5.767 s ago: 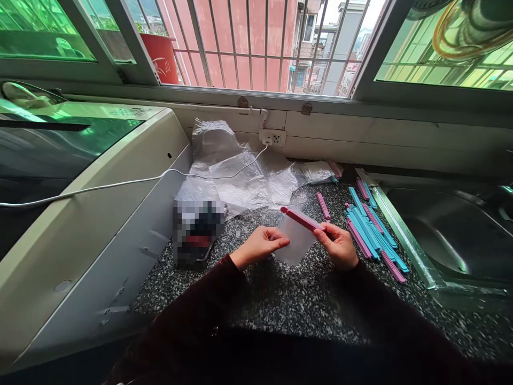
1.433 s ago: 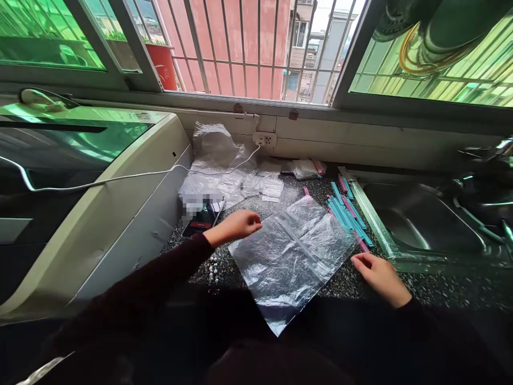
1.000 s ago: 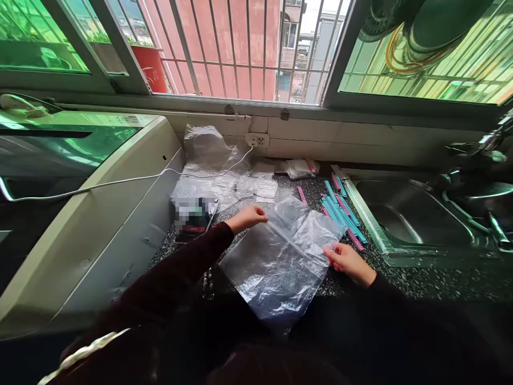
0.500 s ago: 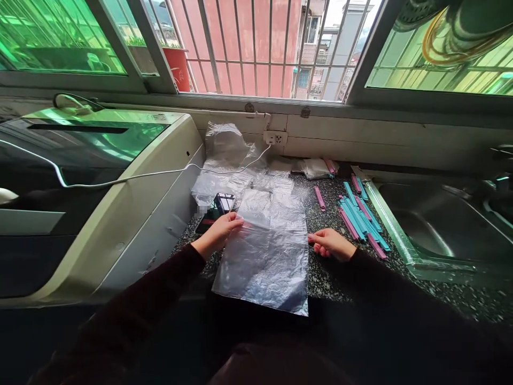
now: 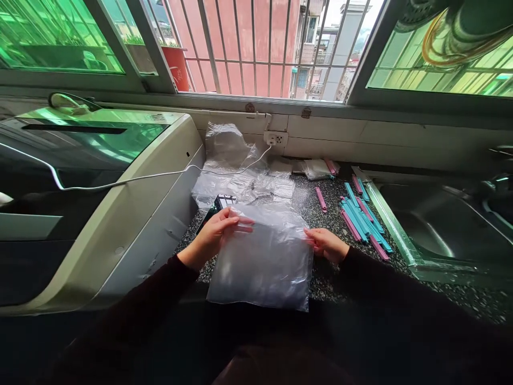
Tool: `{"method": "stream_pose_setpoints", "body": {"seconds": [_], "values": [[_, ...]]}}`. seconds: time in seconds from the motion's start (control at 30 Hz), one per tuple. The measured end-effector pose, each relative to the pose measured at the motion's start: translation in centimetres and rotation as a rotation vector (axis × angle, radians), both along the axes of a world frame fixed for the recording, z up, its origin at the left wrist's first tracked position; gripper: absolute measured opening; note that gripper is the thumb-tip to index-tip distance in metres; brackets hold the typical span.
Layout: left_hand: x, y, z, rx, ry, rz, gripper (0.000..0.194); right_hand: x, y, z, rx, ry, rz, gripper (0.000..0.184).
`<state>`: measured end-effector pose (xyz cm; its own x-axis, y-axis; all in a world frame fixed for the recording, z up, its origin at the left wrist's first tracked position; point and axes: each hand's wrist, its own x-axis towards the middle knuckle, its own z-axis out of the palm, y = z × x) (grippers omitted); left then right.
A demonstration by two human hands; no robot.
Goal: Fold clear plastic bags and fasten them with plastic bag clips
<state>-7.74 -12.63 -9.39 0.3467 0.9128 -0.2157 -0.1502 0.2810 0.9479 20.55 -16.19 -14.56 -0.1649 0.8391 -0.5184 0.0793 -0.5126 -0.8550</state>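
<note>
A clear plastic bag [image 5: 262, 262] is stretched between my two hands over the front edge of the counter. My left hand [image 5: 214, 232] pinches its upper left side, with fingers partly showing through the film. At the upper right side, my right hand [image 5: 325, 244] is closed on the bag with thumb and fingers. More clear plastic bags [image 5: 232, 176] lie loosely spread behind it. A dark phone-like object [image 5: 224, 201] is partly hidden behind my left hand. Pink and blue bag sealing clips [image 5: 360, 214] lie in a pile to the right, and a single pink clip [image 5: 321, 199] lies apart.
A large white appliance [image 5: 160, 214] stands on the left, crossed by a white cable [image 5: 160, 174] that runs to a wall socket [image 5: 276, 139]. A metal sink [image 5: 425, 219] is at the right. Small filled packets [image 5: 316, 169] lie near the wall below the barred window.
My left hand has moved slightly left and the right hand has closed on the bag's side. The bag's top edge is now lifted off the bags behind and held taut between both hands.
</note>
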Motion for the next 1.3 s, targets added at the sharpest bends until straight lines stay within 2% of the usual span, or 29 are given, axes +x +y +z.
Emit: {"method": "stream_pose_setpoints", "body": {"seconds": [0.13,0.33,0.47,0.57,0.67,0.73,0.8,0.9,1.0,1.17,1.3], "values": [[-0.8,0.2,0.3,0.056,0.007,0.038,0.027,0.1,-0.2,1.9,0.224,-0.031,-0.005,0.042],[-0.8,1.0,1.3,0.222,0.215,0.204,0.024,1.7,0.8,5.6,0.52,-0.143,-0.13,0.041],[0.2,1.4,1.8,0.291,0.263,0.317,0.025,2.6,1.1,6.5,0.712,-0.219,-0.262,0.041],[0.7,1.5,2.1,0.482,0.287,0.387,0.025,3.1,0.5,6.7,0.943,-0.267,-0.343,0.033],[0.9,1.1,2.6,0.675,0.3,0.37,0.024,3.2,-0.8,7.4,1.197,-0.327,-0.406,0.021],[1.1,0.6,3.1,0.67,0.26,0.359,0.022,3.1,-1.8,8.1,1.306,-0.37,-0.406,0.015],[1.3,0.1,3.6,0.593,0.211,0.374,0.02,3.1,-2.8,8.6,1.373,-0.4,-0.394,0.009],[2.0,-0.3,4.2,0.527,0.149,0.385,0.022,3.1,-3.5,8.7,1.413,-0.355,-0.433,0.002],[2.7,0.1,3.9,0.527,0.075,0.325,0.021,3.6,-3.1,7.9,1.305,-0.294,-0.517,0.004],[3.9,2.1,2.0,0.483,0.055,0.206,0.018,5.0,-0.9,5.7,1.05,-0.306,-0.588,0.019],[4.5,3.3,1.6,0.546,0.052,0.197,0.018,5.7,0.0,6.0,1.084,-0.314,-0.549,0.031]]}}
